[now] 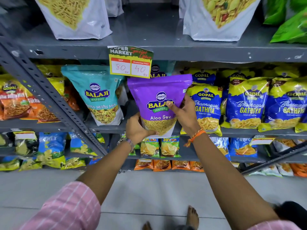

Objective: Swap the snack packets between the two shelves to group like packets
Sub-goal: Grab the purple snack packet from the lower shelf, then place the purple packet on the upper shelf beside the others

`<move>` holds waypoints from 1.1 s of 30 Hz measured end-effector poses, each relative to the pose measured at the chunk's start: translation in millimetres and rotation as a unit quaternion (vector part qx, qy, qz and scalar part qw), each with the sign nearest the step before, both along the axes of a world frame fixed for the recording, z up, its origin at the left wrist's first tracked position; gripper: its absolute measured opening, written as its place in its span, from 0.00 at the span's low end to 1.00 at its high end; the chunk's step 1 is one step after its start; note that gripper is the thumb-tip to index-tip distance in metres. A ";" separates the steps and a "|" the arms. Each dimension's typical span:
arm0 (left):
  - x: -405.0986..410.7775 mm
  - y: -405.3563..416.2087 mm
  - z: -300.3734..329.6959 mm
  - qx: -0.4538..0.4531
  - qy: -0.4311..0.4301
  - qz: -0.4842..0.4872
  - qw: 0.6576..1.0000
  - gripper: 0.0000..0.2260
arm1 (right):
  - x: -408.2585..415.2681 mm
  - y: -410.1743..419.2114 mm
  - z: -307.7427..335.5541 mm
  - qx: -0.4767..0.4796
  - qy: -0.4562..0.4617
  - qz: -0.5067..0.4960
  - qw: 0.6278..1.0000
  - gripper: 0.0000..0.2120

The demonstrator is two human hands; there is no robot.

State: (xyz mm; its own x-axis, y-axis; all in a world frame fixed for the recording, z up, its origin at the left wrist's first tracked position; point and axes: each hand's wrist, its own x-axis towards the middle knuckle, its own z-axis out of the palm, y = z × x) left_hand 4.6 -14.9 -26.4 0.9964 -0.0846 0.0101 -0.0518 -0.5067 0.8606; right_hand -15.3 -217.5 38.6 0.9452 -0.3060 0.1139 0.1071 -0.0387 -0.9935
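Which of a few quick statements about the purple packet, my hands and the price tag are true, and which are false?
1. Both hands hold the purple Aloo Sev packet. True.
2. The left hand grips the packet's top edge. False: it cups the bottom left corner.
3. The teal Balaji packet stands left of the purple one. True.
4. The price tag shows a discounted price of 80. False: 40.
5. The right hand wears an orange wrist thread. True.
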 end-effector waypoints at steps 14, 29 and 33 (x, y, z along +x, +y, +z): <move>-122.9 17.9 93.3 -0.038 -0.053 -0.064 0.996 0.27 | -124.0 -0.3 105.9 0.003 -0.054 0.017 0.998 0.15; -42.3 32.2 297.3 -0.109 -0.245 -0.071 0.961 0.34 | -52.7 16.7 342.5 -0.070 -0.212 0.021 0.975 0.16; -4.5 26.9 320.5 -0.075 -0.257 -0.051 0.962 0.26 | -17.5 21.4 366.5 -0.129 -0.222 -0.023 0.966 0.18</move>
State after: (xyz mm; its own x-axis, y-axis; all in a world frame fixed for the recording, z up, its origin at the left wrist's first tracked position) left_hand 0.0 12.1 294.1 0.8428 -0.1413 0.5193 -0.5333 -0.3481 0.7709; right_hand -32.8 -196.1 405.1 0.7726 -0.2536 0.5821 0.5123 -0.2928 -0.8074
